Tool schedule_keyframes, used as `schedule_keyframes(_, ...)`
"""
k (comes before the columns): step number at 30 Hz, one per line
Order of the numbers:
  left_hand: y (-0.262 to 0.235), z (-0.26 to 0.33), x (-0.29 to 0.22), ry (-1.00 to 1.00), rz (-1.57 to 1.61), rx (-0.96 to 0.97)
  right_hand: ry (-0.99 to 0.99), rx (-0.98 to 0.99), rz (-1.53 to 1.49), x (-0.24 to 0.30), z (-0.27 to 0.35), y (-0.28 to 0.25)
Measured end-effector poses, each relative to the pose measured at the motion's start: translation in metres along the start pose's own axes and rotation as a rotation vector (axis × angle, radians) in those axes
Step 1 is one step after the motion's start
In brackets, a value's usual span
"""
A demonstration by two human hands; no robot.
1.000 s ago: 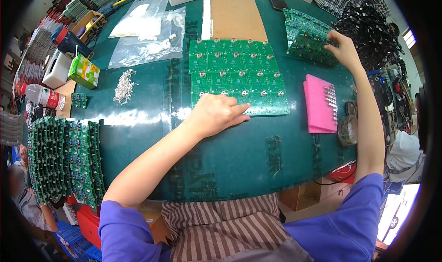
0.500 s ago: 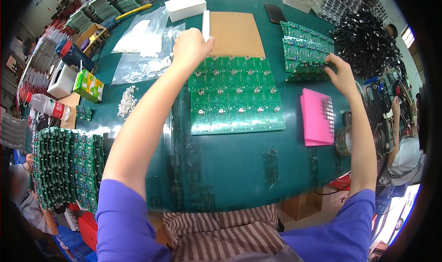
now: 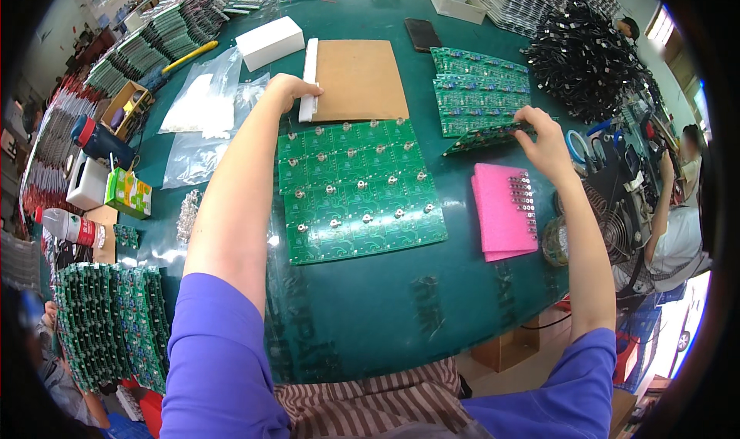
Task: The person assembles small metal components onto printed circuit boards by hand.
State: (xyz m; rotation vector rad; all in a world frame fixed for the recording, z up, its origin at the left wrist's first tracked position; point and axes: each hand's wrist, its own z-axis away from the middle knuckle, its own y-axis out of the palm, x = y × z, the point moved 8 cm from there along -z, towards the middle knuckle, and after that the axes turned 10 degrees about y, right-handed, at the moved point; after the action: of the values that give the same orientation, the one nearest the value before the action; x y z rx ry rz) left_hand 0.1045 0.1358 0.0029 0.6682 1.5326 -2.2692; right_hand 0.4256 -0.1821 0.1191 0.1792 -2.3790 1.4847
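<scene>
My left hand (image 3: pixel 287 92) is closed at the white strip (image 3: pixel 309 69) along the left edge of a brown cardboard sheet (image 3: pixel 361 80). Its thumb lies over the strip; the other fingers are mostly hidden. On the right, my right hand (image 3: pixel 544 142) pinches the near edge of a green circuit board (image 3: pixel 487 136), which is tilted up beside several populated boards (image 3: pixel 479 92). Between my arms lie large green circuit panels (image 3: pixel 358 215) with rows of small round metal parts. Right of them is a pink foam block (image 3: pixel 501 227) holding rows of small metal parts.
At left are plastic bags of white parts (image 3: pixel 202 104), a white box (image 3: pixel 270 43), a pile of small parts (image 3: pixel 187 215), bottles and stacked boards (image 3: pixel 112 327). A phone (image 3: pixel 422 35) and black cables (image 3: pixel 582 61) lie at far right. Other people sit at both sides.
The whole view has shifted, so the table's things appear lower and farther left. Both hands keep their places at the white strip and at the circuit board's edge.
</scene>
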Motion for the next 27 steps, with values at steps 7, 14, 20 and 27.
schedule_keyframes(7, -0.018, 0.001, -0.041, 0.326, 0.377, -0.327, -0.107, -0.135, -0.013, -0.003, 0.018, -0.003)
schedule_keyframes(14, -0.085, 0.057, -0.09, 0.591, 0.415, -0.577, -0.046, -0.226, -0.104, -0.005, 0.0, -0.008)
schedule_keyframes(20, -0.192, 0.212, -0.087, 0.705, 0.083, -0.797, -0.06, -0.125, -0.146, -0.031, -0.028, -0.009)
schedule_keyframes(27, -0.253, 0.416, 0.001, 0.501, -0.068, -1.034, -0.114, -0.109, -0.234, 0.016, -0.006, -0.031)
